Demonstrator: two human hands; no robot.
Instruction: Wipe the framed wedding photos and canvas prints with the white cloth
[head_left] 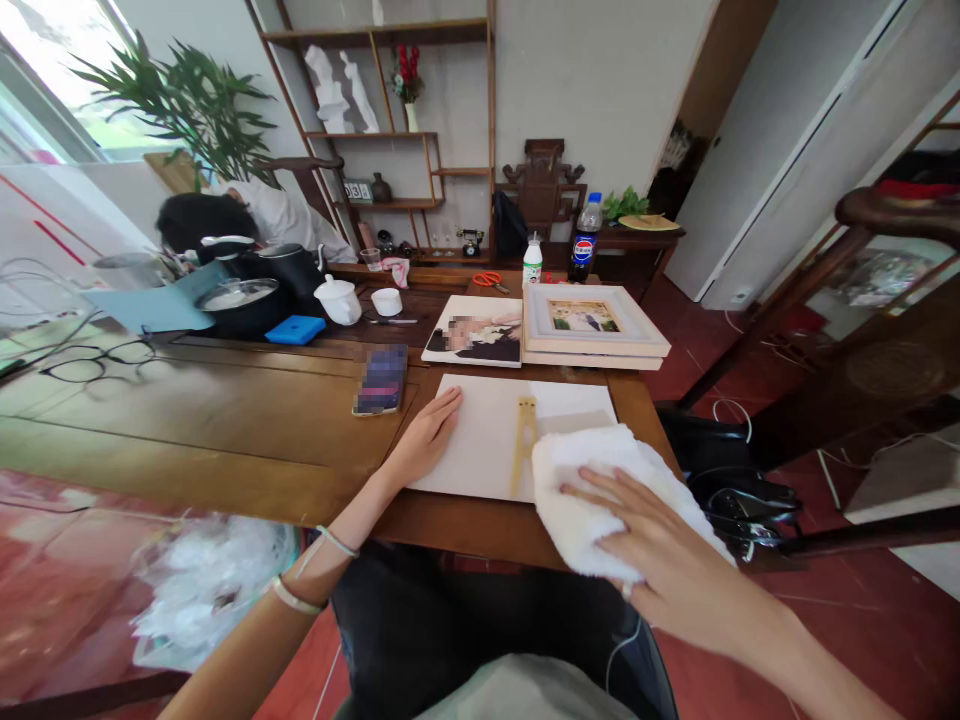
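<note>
A white rectangular board (480, 440) lies flat in front of me near the table's edge. A pale yellow strip (525, 440) with small holes at its top, like a frame's stand leg, lies upright along the board's face. My left hand (427, 435) rests on the board's left edge, fingers stretched out and holding nothing. A fluffy white towel (577, 455) is under my right hand (637, 520), whose fingers press into it. The towel covers the board's lower right corner and hangs past the table edge. The fingertips sink into the fabric.
Beyond the board lie a photo print (487, 345) and stacked framed photos (600, 345). A phone (382, 378) is left of the board. Behind stand a cola bottle (586, 240), a small white bottle (532, 262), orange scissors (489, 281) and a white teapot (339, 300). Another person (277, 215) leans at the far left.
</note>
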